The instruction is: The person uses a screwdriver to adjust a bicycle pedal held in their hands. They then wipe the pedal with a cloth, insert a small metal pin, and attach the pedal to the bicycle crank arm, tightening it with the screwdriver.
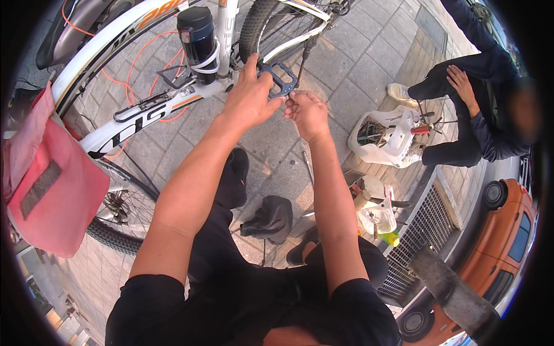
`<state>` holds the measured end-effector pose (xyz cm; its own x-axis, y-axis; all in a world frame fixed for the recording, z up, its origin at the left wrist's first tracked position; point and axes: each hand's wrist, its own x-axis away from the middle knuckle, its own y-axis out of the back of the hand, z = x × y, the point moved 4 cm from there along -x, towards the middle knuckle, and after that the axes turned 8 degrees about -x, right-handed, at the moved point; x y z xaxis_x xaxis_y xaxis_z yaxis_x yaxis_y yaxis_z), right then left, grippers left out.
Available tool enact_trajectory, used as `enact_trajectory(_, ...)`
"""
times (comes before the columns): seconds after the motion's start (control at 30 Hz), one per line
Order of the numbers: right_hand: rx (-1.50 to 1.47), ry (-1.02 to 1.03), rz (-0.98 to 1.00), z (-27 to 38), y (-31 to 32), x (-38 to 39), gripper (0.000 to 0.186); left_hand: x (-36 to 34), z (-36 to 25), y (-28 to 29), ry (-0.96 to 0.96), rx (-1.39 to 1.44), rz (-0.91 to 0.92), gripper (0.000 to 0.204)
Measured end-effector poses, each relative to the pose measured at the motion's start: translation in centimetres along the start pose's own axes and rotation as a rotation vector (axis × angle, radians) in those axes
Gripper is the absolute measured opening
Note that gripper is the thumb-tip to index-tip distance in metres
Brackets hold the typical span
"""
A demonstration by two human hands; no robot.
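Note:
A dark blue-grey bicycle pedal (283, 81) with an open cage sits beside the crank area of a white bicycle frame (151, 118). My left hand (248, 97) grips the pedal from its left side, index finger stretched up along it and thumb under it. Close against the pedal's lower edge, my right hand (307, 114) has its thumb and fingers pinched together. Whatever lies between those fingertips is too small to make out. A black bottle (198, 46) stands in a cage on the frame. Behind the pedal is the rear wheel (254, 29).
To the right, a cut white plastic container (378, 138) holds tools, near a seated person (461, 109). A second container (378, 216) with bottles stands by a metal grate (418, 242). A black cloth-like item (268, 220) lies between my feet. Red fabric (55, 184) hangs at left.

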<state>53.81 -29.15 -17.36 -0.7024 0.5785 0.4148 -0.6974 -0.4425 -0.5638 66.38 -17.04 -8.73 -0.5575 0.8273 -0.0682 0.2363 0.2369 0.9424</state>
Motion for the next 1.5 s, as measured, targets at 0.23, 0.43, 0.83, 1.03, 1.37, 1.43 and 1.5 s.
enact_trajectory(0.23, -0.177, -0.319, 0.112, -0.6, 0.9, -1.6, 0.016, 0.0, -0.2, 0.1, -0.002, -0.039, 0.011, 0.051)
enact_trajectory(0.43, -0.098, -0.257, 0.019, -0.7, 0.3, -0.9, 0.02, -0.2, -0.2, 0.1, 0.001, -0.033, 0.03, 0.05)
enact_trajectory(0.83, 0.463, 0.374, -0.033, 0.5, 0.3, 0.8, 0.019, -0.3, -0.4, 0.4, 0.01, -0.032, 0.038, 0.047)
enact_trajectory(1.03, 0.807, 0.69, -0.064, 1.6, -0.9, 2.2, 0.02, -0.3, -0.2, 0.3, 0.017, -0.033, 0.024, 0.047)
enact_trajectory(1.37, 0.434, 0.157, 0.06, 1.8, 0.6, -0.1, 0.022, -0.4, -0.4, 0.1, 0.012, -0.022, 0.019, 0.048)
enact_trajectory(1.43, 0.59, 0.349, 0.033, 1.3, 0.7, 0.2, 0.022, -0.3, -0.5, 0.1, 0.005, -0.021, 0.011, 0.047)
enact_trajectory(1.5, 0.744, 0.561, 0.013, 1.0, 0.5, 0.7, 0.022, -0.3, -0.5, 0.1, 0.0, -0.014, 0.005, 0.047)
